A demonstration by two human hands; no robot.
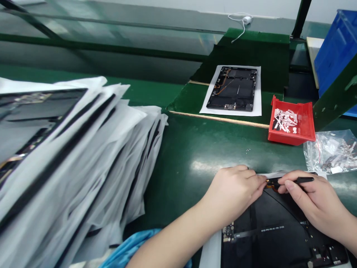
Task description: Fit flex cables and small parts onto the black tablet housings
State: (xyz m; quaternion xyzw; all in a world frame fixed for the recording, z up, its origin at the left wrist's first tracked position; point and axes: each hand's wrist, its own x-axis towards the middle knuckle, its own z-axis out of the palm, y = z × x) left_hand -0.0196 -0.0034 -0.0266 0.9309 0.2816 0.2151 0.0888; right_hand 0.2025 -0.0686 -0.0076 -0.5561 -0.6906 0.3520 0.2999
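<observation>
An opened tablet (264, 238), its dark inside facing up, lies on a white sheet at the bottom right. My left hand (237, 190) is over its far edge, fingers curled and pressed together beside a small gold-orange ribbon part (270, 183). Whatever is under those fingertips is hidden. In a pinch, my right hand (309, 201) holds a slim black hand tool (305, 179), its back end sticking out to the right. The tool's working tip is near the left fingertips and is hard to make out. A thin black cable (287, 208) crosses the tablet below both hands.
Many tablet units in white sheets make a leaning stack (106, 167) on the left. A second opened tablet (237, 89) lies farther back. To the right are a red bin (304, 128) of white strips, a plastic bag (331, 152) of parts and a blue crate (337, 52).
</observation>
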